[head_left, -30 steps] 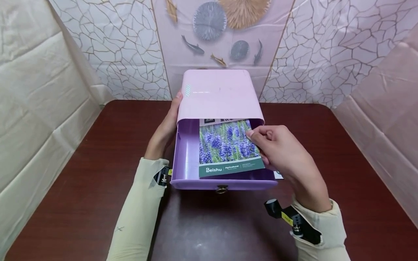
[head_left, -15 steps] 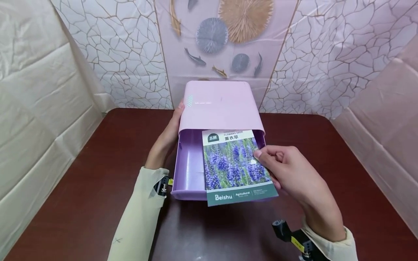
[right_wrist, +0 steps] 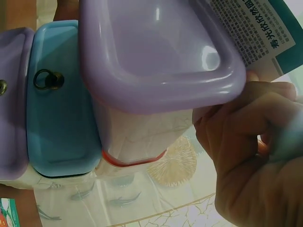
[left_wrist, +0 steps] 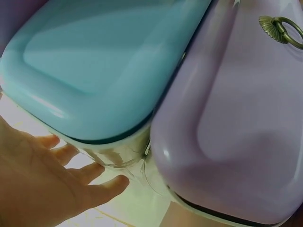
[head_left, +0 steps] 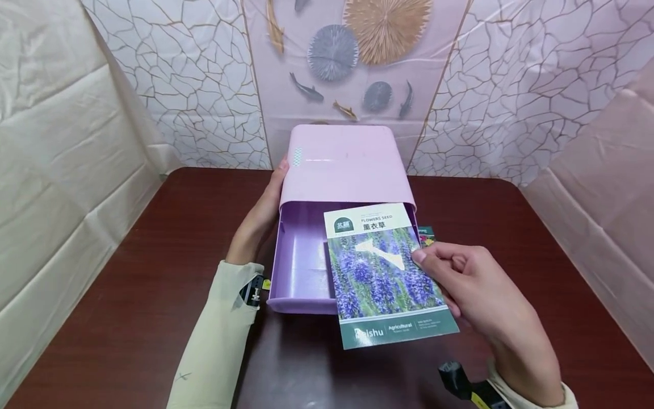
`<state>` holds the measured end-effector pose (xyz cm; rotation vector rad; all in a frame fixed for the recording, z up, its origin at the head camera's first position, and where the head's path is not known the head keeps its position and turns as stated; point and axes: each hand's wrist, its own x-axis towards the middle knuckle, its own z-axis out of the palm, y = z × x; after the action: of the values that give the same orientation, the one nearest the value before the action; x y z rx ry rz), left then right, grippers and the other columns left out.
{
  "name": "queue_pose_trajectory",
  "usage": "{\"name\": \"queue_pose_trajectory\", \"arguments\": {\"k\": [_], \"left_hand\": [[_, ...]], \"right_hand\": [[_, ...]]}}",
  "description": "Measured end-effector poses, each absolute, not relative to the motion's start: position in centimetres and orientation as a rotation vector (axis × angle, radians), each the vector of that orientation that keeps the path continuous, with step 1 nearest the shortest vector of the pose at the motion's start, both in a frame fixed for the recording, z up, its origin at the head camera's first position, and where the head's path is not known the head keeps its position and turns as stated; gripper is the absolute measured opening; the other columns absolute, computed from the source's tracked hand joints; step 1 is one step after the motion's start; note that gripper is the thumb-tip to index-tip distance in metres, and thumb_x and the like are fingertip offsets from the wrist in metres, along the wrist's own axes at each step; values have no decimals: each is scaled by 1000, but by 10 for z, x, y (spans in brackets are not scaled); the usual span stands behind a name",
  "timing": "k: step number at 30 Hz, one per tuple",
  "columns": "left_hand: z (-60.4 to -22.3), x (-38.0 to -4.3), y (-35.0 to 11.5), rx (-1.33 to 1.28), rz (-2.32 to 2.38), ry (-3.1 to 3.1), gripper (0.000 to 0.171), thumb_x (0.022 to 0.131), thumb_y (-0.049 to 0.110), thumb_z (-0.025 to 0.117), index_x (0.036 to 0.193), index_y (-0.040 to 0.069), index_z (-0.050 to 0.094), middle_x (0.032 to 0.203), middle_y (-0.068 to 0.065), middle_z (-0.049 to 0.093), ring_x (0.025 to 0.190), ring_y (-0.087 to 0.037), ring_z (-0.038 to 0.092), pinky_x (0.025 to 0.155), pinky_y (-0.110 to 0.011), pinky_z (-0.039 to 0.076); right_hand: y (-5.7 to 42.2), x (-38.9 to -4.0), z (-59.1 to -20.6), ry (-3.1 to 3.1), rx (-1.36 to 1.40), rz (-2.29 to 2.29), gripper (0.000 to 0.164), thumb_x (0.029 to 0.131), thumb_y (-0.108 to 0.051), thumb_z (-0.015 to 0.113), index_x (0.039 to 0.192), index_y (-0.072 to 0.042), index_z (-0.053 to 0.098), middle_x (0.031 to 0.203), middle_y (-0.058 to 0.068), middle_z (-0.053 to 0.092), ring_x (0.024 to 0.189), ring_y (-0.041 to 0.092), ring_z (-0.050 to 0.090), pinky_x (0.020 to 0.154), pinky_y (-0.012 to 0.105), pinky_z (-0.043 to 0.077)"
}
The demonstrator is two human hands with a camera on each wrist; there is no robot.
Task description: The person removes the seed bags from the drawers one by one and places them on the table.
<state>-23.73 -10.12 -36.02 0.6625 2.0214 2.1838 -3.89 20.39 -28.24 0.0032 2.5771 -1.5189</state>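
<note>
A small pink-topped drawer cabinet (head_left: pixel 347 165) stands on the table with its purple top drawer (head_left: pixel 301 307) pulled out toward me. My left hand (head_left: pixel 258 218) rests along the cabinet's left side; the left wrist view shows its fingers spread beside the blue drawer (left_wrist: pixel 104 61). Between thumb and fingers, my right hand (head_left: pixel 490 295) pinches a flower seed packet (head_left: pixel 383 284) by its right edge. The packet has purple blossoms and a green band, and it hangs tilted over the drawer's front right part, covering that corner. Printed text shows on its back in the right wrist view.
Another packet (head_left: pixel 426 233) lies on the table to the cabinet's right, mostly hidden behind the seed packet. Below the open drawer are a closed blue drawer and a closed purple drawer (right_wrist: pixel 12 109) with brass ring pulls. A patterned cloth (head_left: pixel 460 113) hangs behind the table (head_left: pixel 143 272).
My right hand has drawn the seed packet out of the drawer, toward me and to the right. The left hand keeps its place on the cabinet, and the head view has tilted slightly.
</note>
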Motion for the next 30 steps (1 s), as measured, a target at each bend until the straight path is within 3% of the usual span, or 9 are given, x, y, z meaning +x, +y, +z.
{"name": "queue_pose_trajectory", "arguments": {"k": [8,17,21,24,28,30], "left_hand": [[-358,-237,-104,633,2173,2031,70,109,55,22,171,25,5,173,3,13,152,-11,16,126,-42,8],[-362,-238,-106,675,2158,2049,69,110,53,20,171,23,4,173,2,11,153,-11,13,127,-43,7],[-360,-238,-104,667,2153,2055,71,110,53,20,171,21,2,175,2,8,155,-10,11,127,-42,5],[-361,-239,-103,673,2147,2052,71,110,53,18,171,20,0,175,2,6,155,-11,10,127,-42,5],[-361,-240,-103,675,2149,2053,71,110,53,19,171,21,2,174,2,9,154,-11,12,127,-43,6],[-362,-240,-104,675,2161,2044,71,110,54,20,171,22,4,173,2,11,153,-11,13,127,-43,6]], "right_hand": [[217,-26,-282,2659,-41,-1447,28,109,-34,61,105,-7,68,52,5,39,41,27,42,35,38,34],[237,-23,-290,2730,-36,-1399,28,111,-30,58,118,-6,70,54,3,37,42,25,43,37,39,37],[251,-26,-297,2708,-54,-1517,25,112,-25,55,118,-7,71,63,3,59,49,21,59,43,36,49],[261,-31,-304,2720,-73,-1609,20,112,-21,54,112,-12,73,70,2,66,58,17,64,51,31,52],[274,-36,-310,2867,-63,-1578,20,111,-19,56,107,-25,75,64,-2,51,62,13,54,55,27,44],[279,-39,-312,2862,-42,-1597,20,112,-20,56,108,-28,74,65,-2,53,61,13,56,55,26,46]]}}
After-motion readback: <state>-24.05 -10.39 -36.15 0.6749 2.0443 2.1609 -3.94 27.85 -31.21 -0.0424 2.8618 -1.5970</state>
